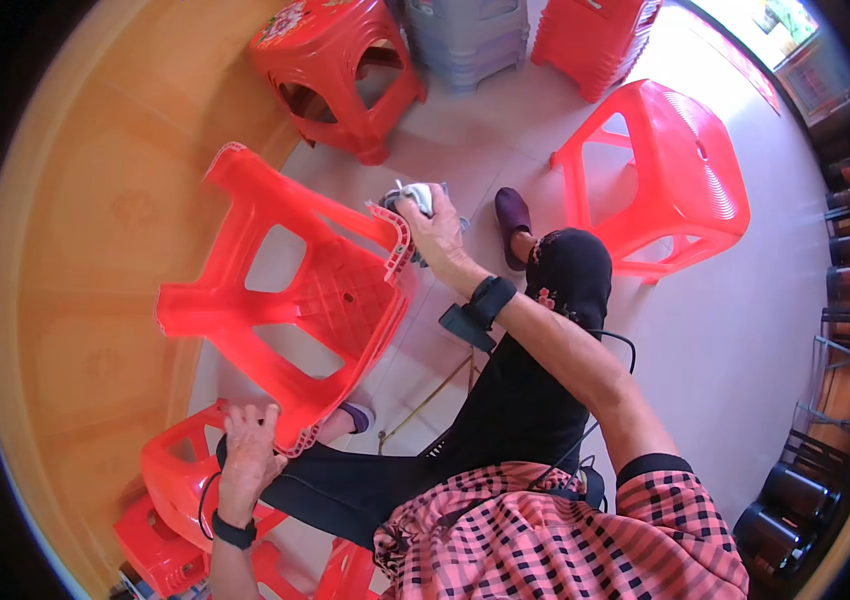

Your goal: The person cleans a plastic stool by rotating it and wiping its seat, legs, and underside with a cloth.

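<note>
A red plastic stool (355,290) is tipped over in front of me, its underside and legs showing. My left hand (250,455) grips the end of one of its legs near my knee, fingers bent over the edge. At the foot of another leg, my right hand (432,232) is closed on a crumpled white and grey cloth (419,197), which lies against the ridged rim of that leg. Part of the cloth is hidden behind the fingers.
An upright red stool (690,175) stands at the right. Behind are a flowered red stool (345,75), grey stacked stools (470,40) and red stacked stools (595,45). More red stools (180,480) are at lower left, beside an orange wooden panel (85,300). Dark furniture lines the far right.
</note>
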### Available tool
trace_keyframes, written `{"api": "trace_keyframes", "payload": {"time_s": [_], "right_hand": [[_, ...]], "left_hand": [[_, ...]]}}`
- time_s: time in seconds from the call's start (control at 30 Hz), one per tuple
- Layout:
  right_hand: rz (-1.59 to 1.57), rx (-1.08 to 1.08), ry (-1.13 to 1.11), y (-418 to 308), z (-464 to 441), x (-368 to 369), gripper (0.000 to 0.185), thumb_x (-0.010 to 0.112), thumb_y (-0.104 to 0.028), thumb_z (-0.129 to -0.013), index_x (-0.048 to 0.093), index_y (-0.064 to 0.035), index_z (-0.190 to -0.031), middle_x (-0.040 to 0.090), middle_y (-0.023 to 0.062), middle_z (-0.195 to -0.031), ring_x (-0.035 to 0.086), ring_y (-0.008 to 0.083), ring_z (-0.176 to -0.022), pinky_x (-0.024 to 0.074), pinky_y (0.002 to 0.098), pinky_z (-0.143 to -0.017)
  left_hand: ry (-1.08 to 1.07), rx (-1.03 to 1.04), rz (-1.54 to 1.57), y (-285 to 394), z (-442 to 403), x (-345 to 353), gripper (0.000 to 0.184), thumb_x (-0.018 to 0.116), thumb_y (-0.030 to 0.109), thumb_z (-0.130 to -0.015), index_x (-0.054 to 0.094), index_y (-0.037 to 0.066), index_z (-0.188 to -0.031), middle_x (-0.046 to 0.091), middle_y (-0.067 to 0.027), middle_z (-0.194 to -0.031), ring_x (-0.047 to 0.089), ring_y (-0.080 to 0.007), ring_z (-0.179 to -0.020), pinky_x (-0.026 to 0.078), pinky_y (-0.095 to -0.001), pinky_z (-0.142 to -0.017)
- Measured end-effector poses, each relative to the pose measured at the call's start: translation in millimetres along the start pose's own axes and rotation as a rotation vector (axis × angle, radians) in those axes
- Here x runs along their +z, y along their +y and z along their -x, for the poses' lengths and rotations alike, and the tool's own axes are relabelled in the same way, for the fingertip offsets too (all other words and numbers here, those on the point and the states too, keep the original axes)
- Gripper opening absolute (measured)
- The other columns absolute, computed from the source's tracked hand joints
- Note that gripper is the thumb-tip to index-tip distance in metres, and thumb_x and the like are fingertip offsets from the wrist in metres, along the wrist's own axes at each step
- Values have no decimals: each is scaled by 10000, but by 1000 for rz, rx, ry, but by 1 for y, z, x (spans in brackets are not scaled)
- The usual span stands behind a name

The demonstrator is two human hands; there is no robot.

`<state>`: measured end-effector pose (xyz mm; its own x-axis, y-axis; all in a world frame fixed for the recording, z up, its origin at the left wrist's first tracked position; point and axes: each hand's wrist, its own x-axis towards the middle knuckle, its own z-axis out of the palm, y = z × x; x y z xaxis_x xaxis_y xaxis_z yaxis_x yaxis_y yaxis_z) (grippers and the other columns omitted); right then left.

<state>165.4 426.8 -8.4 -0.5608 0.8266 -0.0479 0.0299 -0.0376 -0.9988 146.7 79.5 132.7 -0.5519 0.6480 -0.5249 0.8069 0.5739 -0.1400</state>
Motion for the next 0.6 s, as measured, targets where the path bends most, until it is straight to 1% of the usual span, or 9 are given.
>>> {"api": "trace_keyframes", "payload": {"time_s": [0.07, 0.17, 0.3, 0.37, 0.4, 0.47, 0.5, 0.57, 0.6], "right_hand": [[76, -48, 34, 6, 9, 8, 351, 639, -249, -797, 527, -36, -1052, 545, 179, -1008, 549, 322, -931, 440, 401, -805], [66, 39, 118, 13, 16, 18, 348, 662, -221, -784, 520, -42, -1046, 537, 166, -990, 549, 310, -926, 444, 400, -797], [112, 64, 116, 7, 24, 15, 355, 679, -215, -774, 522, -44, -1042, 532, 165, -992, 550, 305, -926, 449, 397, -806], [82, 56, 114, 11, 24, 15, 391, 698, -250, -761, 524, -43, -1043, 534, 171, -999, 549, 308, -933, 450, 398, -811], [69, 56, 111, 15, 23, 16, 415, 708, -277, -754, 525, -41, -1042, 535, 170, -1001, 549, 309, -932, 449, 401, -812], [71, 76, 112, 18, 21, 17, 502, 741, -344, -726, 517, -37, -1055, 535, 174, -995, 539, 320, -937, 442, 409, -824], [63, 81, 124, 18, 21, 17, 502, 741, -344, -726, 517, -37, -1055, 535, 174, -995, 539, 320, -937, 442, 409, -824], [98, 72, 129, 19, 23, 18, 534, 749, -343, -720, 501, -38, -1080, 528, 182, -1003, 521, 333, -966, 432, 411, -839], [55, 93, 124, 17, 27, 18, 544, 747, -337, -726, 486, -39, -1099, 515, 192, -1031, 498, 342, -1001, 417, 415, -860]], "left_hand": [[87, 32, 60, 16, 5, -23, 625, 735, 127, -625, 468, 35, -1183, 492, -164, -1050, 453, -356, -1011, 382, -443, -874], [305, 127, 329, 64, -15, -44, 641, 703, 147, -684, 425, -23, -1236, 517, -189, -1089, 468, -354, -1040, 378, -428, -917], [561, 107, 564, 128, -99, -55, 613, 654, 161, -765, 385, -30, -1282, 504, -243, -1171, 459, -391, -1087, 379, -445, -931], [592, 64, 554, 144, -141, -65, 518, 637, 182, -758, 458, -56, -1182, 564, -267, -1051, 533, -403, -987, 435, -465, -849], [593, 70, 548, 143, -158, -66, 518, 637, 182, -758, 458, -56, -1182, 564, -267, -1051, 533, -403, -987, 435, -465, -849], [406, 56, 514, 140, -187, -66, 320, 591, 195, -754, 554, -77, -918, 590, -276, -816, 593, -397, -776, 469, -469, -701], [401, 66, 501, 133, -195, -66, 320, 591, 195, -754, 554, -77, -918, 590, -276, -816, 593, -397, -776, 469, -469, -701], [368, 226, 635, 118, -205, -65, 287, 550, 198, -745, 530, -85, -698, 531, -272, -625, 581, -394, -605, 452, -463, -582], [391, 250, 578, 119, -207, -65, 282, 536, 175, -745, 510, -90, -652, 500, -271, -583, 573, -366, -552, 427, -443, -544]]}}
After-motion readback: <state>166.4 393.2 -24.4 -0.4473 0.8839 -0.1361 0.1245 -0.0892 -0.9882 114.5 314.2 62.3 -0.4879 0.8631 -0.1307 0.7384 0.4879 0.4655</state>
